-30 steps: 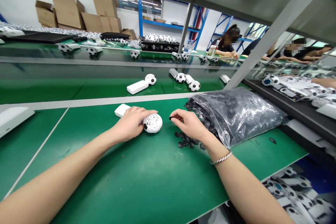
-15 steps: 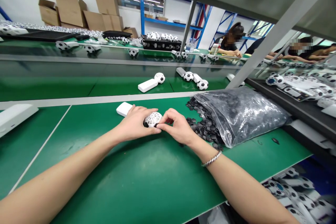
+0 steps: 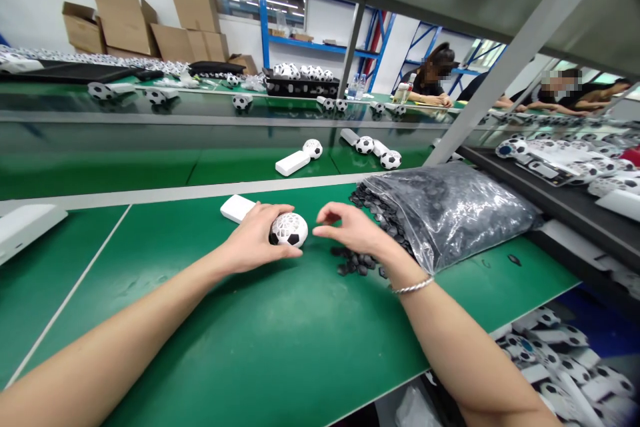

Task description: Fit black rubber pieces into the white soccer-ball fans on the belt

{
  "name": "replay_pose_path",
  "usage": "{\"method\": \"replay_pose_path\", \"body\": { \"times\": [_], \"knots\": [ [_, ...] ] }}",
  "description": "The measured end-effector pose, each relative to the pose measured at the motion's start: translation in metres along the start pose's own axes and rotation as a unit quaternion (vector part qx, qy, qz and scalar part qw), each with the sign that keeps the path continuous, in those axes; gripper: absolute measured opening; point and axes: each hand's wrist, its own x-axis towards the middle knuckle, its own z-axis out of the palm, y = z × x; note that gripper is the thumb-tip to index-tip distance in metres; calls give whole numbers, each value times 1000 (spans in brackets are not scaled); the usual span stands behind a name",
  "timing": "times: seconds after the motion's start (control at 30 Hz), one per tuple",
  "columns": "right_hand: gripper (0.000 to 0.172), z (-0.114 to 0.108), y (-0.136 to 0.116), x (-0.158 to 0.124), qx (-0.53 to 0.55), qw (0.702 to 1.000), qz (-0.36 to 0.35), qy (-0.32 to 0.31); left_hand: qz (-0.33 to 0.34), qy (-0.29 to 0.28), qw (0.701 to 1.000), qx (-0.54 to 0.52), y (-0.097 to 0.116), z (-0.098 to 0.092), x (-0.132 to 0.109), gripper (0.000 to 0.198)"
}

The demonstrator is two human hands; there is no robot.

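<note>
My left hand (image 3: 253, 238) is wrapped round a white football-shaped fan (image 3: 289, 229) with a white handle (image 3: 237, 208), lying on the green table (image 3: 260, 340). The fan's head has a white grid face and a few black patches. My right hand (image 3: 353, 229) hovers just right of the fan head, fingers loosely curled and apart, holding nothing I can see. Under its wrist lies a loose heap of small black pieces (image 3: 357, 263).
A clear plastic bag of black pieces (image 3: 450, 210) lies at the right. More football fans (image 3: 300, 159) ride the green belt behind. A grey post (image 3: 505, 60) rises at the right. Trays of fans (image 3: 550, 163) fill the far right. Two people sit beyond.
My right hand had come to the fan head with a black piece and pressed it on; now it has drawn back to the right, empty. My left hand has kept hold of the fan.
</note>
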Motion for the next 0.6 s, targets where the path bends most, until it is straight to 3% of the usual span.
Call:
{"method": "replay_pose_path", "body": {
  "times": [0.13, 0.27, 0.47, 0.6],
  "knots": [
    [21, -28, 10, -9, -143, 983, 93, -66, 5, -5, 1000, 28, -2, -4, 1, 64],
    [14, -25, 13, -10, -177, 975, 67, -118, 19, -62, 998, 24, 1, -8, 1, 62],
    [4, -16, 3, -13, -158, 979, 5, -129, -19, -64, 995, -68, 18, 1, -6, 59],
    [7, -9, -6, -16, -33, 993, -2, -112, 15, -84, 990, -109, 21, 2, -6, 52]
  ]
}}
